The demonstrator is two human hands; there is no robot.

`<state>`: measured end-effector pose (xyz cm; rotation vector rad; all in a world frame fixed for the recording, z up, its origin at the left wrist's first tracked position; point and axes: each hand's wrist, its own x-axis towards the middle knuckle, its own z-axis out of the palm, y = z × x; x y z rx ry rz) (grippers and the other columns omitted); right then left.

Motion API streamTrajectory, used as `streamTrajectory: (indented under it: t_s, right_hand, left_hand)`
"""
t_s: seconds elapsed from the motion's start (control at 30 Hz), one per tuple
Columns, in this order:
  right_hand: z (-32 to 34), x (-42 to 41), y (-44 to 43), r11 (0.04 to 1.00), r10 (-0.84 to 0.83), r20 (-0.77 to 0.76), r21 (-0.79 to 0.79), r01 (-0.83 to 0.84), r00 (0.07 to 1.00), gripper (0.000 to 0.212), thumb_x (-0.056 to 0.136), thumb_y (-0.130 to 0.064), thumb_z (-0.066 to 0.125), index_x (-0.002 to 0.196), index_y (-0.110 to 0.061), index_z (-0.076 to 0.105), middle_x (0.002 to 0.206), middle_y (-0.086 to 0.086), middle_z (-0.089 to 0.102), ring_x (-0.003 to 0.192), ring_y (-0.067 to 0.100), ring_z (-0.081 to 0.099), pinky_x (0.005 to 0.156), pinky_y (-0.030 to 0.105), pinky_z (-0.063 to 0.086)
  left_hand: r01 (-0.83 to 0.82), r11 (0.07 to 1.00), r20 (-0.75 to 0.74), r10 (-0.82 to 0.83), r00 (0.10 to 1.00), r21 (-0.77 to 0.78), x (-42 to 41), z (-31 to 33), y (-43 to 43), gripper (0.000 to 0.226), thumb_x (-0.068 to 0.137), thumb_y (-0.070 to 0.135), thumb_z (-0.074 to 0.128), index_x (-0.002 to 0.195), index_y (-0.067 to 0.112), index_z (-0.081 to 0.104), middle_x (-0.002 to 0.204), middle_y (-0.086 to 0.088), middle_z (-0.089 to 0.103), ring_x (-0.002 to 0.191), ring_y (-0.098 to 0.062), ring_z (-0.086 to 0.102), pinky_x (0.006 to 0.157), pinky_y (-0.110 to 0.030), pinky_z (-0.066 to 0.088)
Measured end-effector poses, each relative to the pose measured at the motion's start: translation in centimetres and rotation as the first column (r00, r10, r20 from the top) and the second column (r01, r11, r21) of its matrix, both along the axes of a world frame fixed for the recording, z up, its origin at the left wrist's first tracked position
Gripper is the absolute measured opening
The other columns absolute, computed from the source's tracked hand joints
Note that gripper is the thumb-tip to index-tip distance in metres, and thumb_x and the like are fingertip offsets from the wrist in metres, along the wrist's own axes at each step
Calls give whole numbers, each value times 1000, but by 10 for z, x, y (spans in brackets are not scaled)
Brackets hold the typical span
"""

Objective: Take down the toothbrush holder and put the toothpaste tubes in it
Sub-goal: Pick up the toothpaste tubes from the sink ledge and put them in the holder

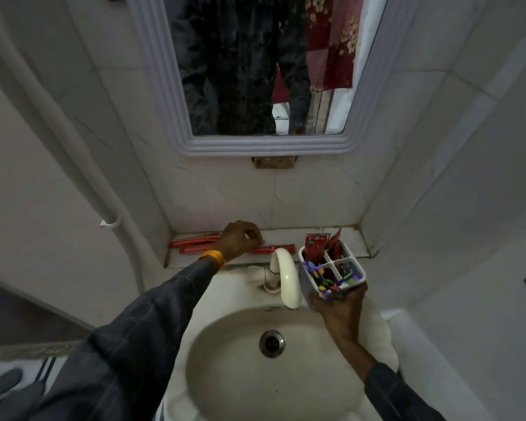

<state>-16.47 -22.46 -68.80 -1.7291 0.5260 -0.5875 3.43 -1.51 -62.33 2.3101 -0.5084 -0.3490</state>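
Left hand (239, 240) reaching forward, fingers curled, right hand (339, 308) gripping

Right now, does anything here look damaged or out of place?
Yes. Just below the mirror frame there is a rough brownish hole in the wall tile, like a broken patch. Dark grime also rings the base of the tap on the sink.

We count three red toothpaste tubes (195, 242) on the ledge (289, 235) at twelve o'clock, two more (316, 243) in one four-compartment toothbrush holder (354, 270) at three o'clock, one tap (287, 278), one mirror (255, 65), two hands.
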Motion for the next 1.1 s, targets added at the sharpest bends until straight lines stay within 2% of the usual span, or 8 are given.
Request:
streamTrajectory:
  t_s: [0.1, 0.2, 0.47, 0.6, 0.7, 0.8, 0.93, 1.1]
  right_hand:
    - [-11, 0, -2, 1000, 3, -28, -2, -3, 1000, 109, 54, 15, 96, 142, -15, 38, 139, 10, 60, 125, 27, 65, 88, 6, 55]
    - [-12, 2, -3, 1000, 9, -35, 7, -9, 999, 112, 55, 14, 96, 146, -9, 36, 143, 15, 58, 129, 32, 63, 89, 7, 56]
    - [-14, 1, -2, 999, 29, -28, 41, -28, 999, 109, 58, 19, 93, 147, -3, 33, 146, 19, 57, 129, 34, 63, 88, 11, 58]
    - [-13, 5, 0, 995, 30, -6, 90, -29, 1000, 104, 57, 21, 93, 141, -12, 40, 139, 14, 61, 123, 15, 69, 88, 13, 59]
    - [5, 0, 7, 992, 40, 52, 119, -46, 998, 100, 56, 32, 86, 123, -30, 45, 124, 0, 65, 101, -14, 71, 79, 7, 57]
    - [3, 3, 10, 988, 52, 72, 143, -62, 996, 101, 54, 20, 94, 124, -33, 46, 127, -1, 65, 105, -13, 70, 82, 8, 57]
    - [12, -3, 5, 988, 65, 107, 130, -79, 992, 102, 44, -24, 97, 129, -41, 44, 134, 0, 64, 115, -5, 69, 88, 12, 58]
    - [14, -8, -3, 990, 75, 118, 114, -89, 990, 105, 45, -20, 99, 129, -48, 43, 135, -10, 62, 115, -7, 69, 88, 12, 58]
  left_hand:
    - [-20, 960, -6, 23, 1000, 278, 1, -24, 24, 29, 82, 18, 75, 110, 13, 68, 111, -9, 70, 100, -25, 66, 90, -34, 55]
    - [60, 886, 9, -72, 997, 460, -5, -44, 33, 42, 82, 27, 75, 120, 17, 62, 124, -8, 63, 110, -27, 59, 95, -33, 48]
    - [26, 945, 192, -93, 977, 325, -1, -28, -8, 33, 82, 29, 69, 107, 10, 58, 109, -11, 60, 100, -31, 58, 80, -37, 49]
    - [152, 906, 122, -216, 969, 396, 8, -24, -41, 54, 86, 33, 68, 132, 12, 51, 131, -13, 54, 119, -33, 54, 98, -39, 46]
    - [206, 842, 109, -297, 949, 498, 1, -16, -53, 41, 91, 24, 62, 127, 6, 54, 129, -20, 55, 120, -36, 54, 96, -38, 43]
    - [182, 833, 99, -272, 957, 523, 3, -21, -47, 38, 92, 21, 60, 124, 3, 53, 128, -21, 57, 119, -37, 54, 96, -38, 42]
    - [88, 915, 147, -157, 977, 393, -3, 2, -50, 33, 83, 26, 70, 107, 5, 63, 113, -19, 68, 105, -36, 62, 87, -36, 48]
    - [86, 996, 3, -86, 996, 1, -4, 65, -52, 29, 77, 18, 78, 101, 9, 66, 100, -11, 72, 83, -21, 71, 77, -32, 61]
